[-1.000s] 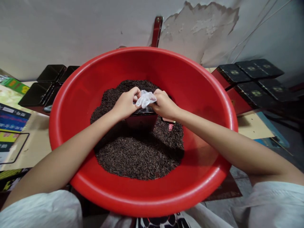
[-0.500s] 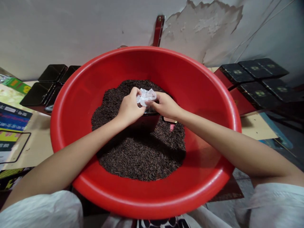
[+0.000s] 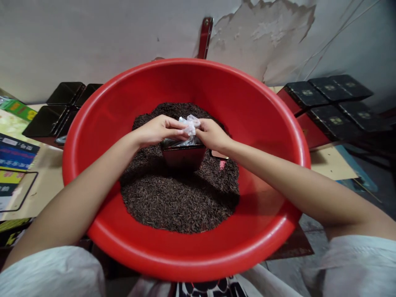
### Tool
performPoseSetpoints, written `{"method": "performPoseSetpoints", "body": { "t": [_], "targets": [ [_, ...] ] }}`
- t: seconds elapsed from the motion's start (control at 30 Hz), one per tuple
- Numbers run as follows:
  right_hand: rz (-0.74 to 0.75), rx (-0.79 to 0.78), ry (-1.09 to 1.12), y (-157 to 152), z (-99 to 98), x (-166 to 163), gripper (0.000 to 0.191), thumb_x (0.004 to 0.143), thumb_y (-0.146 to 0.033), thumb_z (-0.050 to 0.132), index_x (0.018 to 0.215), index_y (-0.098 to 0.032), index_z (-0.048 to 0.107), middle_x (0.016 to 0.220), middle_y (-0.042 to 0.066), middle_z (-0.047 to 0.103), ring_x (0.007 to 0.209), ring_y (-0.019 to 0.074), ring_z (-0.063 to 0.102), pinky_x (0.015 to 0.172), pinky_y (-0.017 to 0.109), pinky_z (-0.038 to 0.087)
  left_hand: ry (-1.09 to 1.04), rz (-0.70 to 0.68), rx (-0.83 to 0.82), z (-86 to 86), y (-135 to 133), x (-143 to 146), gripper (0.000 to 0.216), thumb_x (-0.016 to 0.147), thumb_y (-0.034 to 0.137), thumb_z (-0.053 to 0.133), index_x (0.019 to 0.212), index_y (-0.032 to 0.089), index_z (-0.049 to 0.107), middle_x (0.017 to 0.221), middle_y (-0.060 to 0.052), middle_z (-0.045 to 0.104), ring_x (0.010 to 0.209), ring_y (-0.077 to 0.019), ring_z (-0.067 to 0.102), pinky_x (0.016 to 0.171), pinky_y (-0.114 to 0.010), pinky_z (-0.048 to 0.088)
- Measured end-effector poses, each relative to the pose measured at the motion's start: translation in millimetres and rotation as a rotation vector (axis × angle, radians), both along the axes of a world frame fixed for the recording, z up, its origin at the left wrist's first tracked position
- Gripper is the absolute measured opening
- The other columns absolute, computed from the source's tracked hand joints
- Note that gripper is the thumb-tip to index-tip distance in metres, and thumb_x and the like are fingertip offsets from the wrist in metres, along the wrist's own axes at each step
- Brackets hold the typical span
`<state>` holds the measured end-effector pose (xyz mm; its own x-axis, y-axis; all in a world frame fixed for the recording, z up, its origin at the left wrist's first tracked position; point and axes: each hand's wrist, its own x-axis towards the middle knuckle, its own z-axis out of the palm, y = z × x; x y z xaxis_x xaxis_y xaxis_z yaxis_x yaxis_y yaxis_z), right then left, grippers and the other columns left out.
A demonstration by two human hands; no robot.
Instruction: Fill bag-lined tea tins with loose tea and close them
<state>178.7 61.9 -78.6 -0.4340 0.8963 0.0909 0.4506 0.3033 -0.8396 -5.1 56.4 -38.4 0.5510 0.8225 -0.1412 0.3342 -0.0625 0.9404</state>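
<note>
A big red basin (image 3: pixel 262 107) holds a heap of dark loose tea leaves (image 3: pixel 176 202). A small dark red box (image 3: pixel 184 156) stands sunk in the leaves at the middle. Its clear plastic liner bag (image 3: pixel 188 126) sticks up out of it, bunched at the top. My left hand (image 3: pixel 157 128) and my right hand (image 3: pixel 211 134) meet over the box, both pinching the bunched bag top. A small pinkish card-like piece (image 3: pixel 220 156) lies on the leaves just right of the box.
Open black box trays (image 3: pixel 58 109) sit at the back left. Black lidded boxes (image 3: pixel 328 99) are stacked on red ones at the right. Printed sheets (image 3: pixel 15 156) lie on the table at the left. A red handle (image 3: pixel 204 37) leans on the peeling wall behind the basin.
My left hand has flattened and slid over the bag top toward the right hand. The bag's loose top is gathered tighter and lower over the box.
</note>
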Motion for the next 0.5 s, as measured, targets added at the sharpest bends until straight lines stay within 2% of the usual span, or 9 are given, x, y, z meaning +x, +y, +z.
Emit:
{"method": "performPoseSetpoints", "body": {
  "t": [0.07, 0.17, 0.27, 0.37, 0.43, 0.5],
  "targets": [
    [0.069, -0.003, -0.06, 4, -0.1, 2, 0.012, 0.076, -0.013, 0.047, 0.07, -0.016, 0.057, 0.069, -0.001, 0.059, 0.068, 0.0121, 0.049, 0.07, 0.026, 0.04, 0.002, 0.004, 0.019, -2.3, 0, 1, 0.009, 0.072, 0.019, 0.066, 0.078, 0.018, 0.074, 0.08, -0.004, 0.074, 0.079, -0.0169, 0.069, 0.076, -0.031, 0.054],
    [0.183, -0.058, 0.006, 8, 2.0, 4, 0.009, 0.076, -0.017, 0.051, 0.071, -0.016, 0.058, 0.071, -0.002, 0.06, 0.069, 0.0119, 0.05, 0.073, 0.026, 0.041, 0.054, 0.035, 0.124, -6.6, 0, 3, 0.009, 0.072, 0.021, 0.065, 0.072, 0.017, 0.073, 0.074, -0.004, 0.072, 0.072, -0.017, 0.067, 0.074, -0.031, 0.053],
    [0.188, -0.143, 0.106, 7, 5.7, 3, 0.01, 0.072, -0.012, 0.05, 0.071, -0.017, 0.059, 0.074, -0.001, 0.062, 0.071, 0.0125, 0.052, 0.075, 0.026, 0.042, 0.189, 0.143, 0.392, -8.6, -1, 3, 0.008, 0.071, 0.021, 0.067, 0.074, 0.017, 0.073, 0.074, -0.004, 0.07, 0.072, -0.0165, 0.064, 0.073, -0.029, 0.049],
    [0.177, -0.234, 0.159, 4, 9.7, 3, 0.014, 0.069, -0.007, 0.05, 0.072, -0.016, 0.06, 0.074, -0.001, 0.063, 0.072, 0.0133, 0.053, 0.076, 0.027, 0.043, 0.343, 0.26, 0.663, -9.4, 1, 1, 0.028, 0.065, 0.021, 0.073, 0.093, 0.019, 0.07, 0.08, -0.002, 0.067, 0.076, -0.0161, 0.06, 0.074, -0.028, 0.045],
    [0.176, -0.252, 0.16, 3, 12.1, 5, 0.013, 0.072, -0.009, 0.049, 0.071, -0.016, 0.06, 0.074, 0.0, 0.063, 0.072, 0.0137, 0.053, 0.078, 0.028, 0.043, 0.438, 0.223, 0.731, -11.6, 4, -1, 0.036, 0.062, 0.021, 0.075, 0.097, 0.019, 0.067, 0.084, -0.001, 0.064, 0.081, -0.0171, 0.057, 0.076, -0.028, 0.043],
    [0.176, -0.238, 0.123, 3, 13.9, 8, 0.016, 0.078, -0.014, 0.046, 0.07, -0.017, 0.059, 0.073, 0.0, 0.061, 0.071, 0.0135, 0.052, 0.078, 0.029, 0.043, 0.53, 0.135, 0.729, -14.9, 6, 0, 0.028, 0.065, 0.02, 0.072, 0.092, 0.018, 0.066, 0.087, -0.002, 0.063, 0.084, -0.0187, 0.056, 0.078, -0.029, 0.041]
  ]
}}
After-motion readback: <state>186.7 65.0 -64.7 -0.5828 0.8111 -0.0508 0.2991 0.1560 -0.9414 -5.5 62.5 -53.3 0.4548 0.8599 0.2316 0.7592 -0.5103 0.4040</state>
